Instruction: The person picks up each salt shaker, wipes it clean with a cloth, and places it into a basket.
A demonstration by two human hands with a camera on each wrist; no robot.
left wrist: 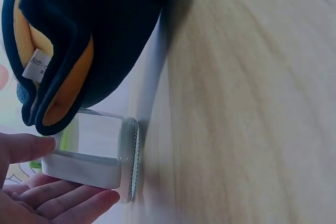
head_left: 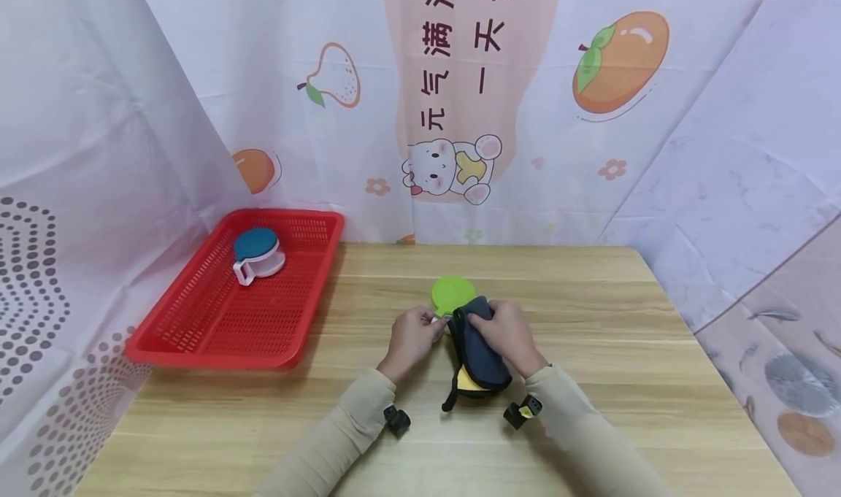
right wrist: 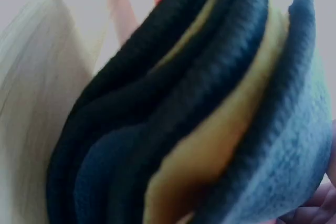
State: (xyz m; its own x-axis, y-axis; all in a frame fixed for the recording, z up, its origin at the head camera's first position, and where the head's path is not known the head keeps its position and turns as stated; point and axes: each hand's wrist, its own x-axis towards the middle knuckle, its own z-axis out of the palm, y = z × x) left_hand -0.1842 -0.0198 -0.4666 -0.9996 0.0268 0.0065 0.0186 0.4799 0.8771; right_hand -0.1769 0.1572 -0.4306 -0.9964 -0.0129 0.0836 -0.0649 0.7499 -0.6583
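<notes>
Beside the dark blue cloth, my left hand (head_left: 415, 338) pinches the white handle (left wrist: 81, 170) of a lidded jar between thumb and fingers. The jar has a round lime green lid (head_left: 452, 293) and a pale body; its base stands at the tabletop in the left wrist view. My right hand (head_left: 507, 334) grips a folded cloth (head_left: 485, 358), dark blue outside and yellow inside, with black edging, a hanging loop and a small white label (left wrist: 37, 65). The cloth's near end overlaps the jar. In the right wrist view its layered folds hide most of the hand.
A red perforated basket (head_left: 315, 293) stands on the left of the wooden table (head_left: 591, 300). Inside it lies another handled jar with a blue lid (head_left: 256, 242). Printed curtains hang behind the table and along both sides.
</notes>
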